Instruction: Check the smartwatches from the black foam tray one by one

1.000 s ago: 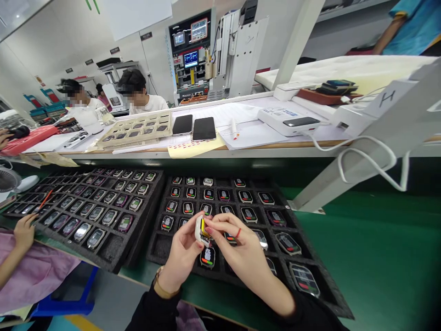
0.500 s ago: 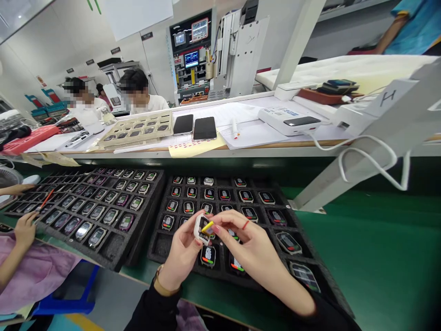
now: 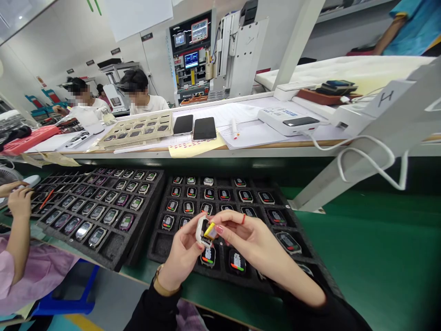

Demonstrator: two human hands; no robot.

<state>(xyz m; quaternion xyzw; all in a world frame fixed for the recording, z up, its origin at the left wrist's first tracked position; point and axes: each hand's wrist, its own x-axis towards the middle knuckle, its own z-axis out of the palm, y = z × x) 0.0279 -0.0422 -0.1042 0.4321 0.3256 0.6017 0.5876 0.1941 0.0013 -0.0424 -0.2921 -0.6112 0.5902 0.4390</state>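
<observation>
My left hand (image 3: 181,255) grips a small white watch body (image 3: 201,231) over the near edge of a black foam tray (image 3: 158,243) filled with several watch bodies. My right hand (image 3: 250,239) pinches a small yellow film tab (image 3: 209,230) at the face of that watch body, with its fingertips touching it. A red band sits on one right finger. Lit screens of the watches in the tray show just below my hands.
A second black tray (image 3: 113,248) of watches lies to the left, where another person's hands (image 3: 19,200) work. Behind is a raised white shelf (image 3: 241,149) with two phones (image 3: 196,128), a beige tray (image 3: 136,128), papers and a white device with cable (image 3: 289,120). Green mat (image 3: 372,257) at right.
My right hand has drawn the yellow tab away from the watch face and shifted slightly right. The neighbour's hand has moved up and left along the far tray.
</observation>
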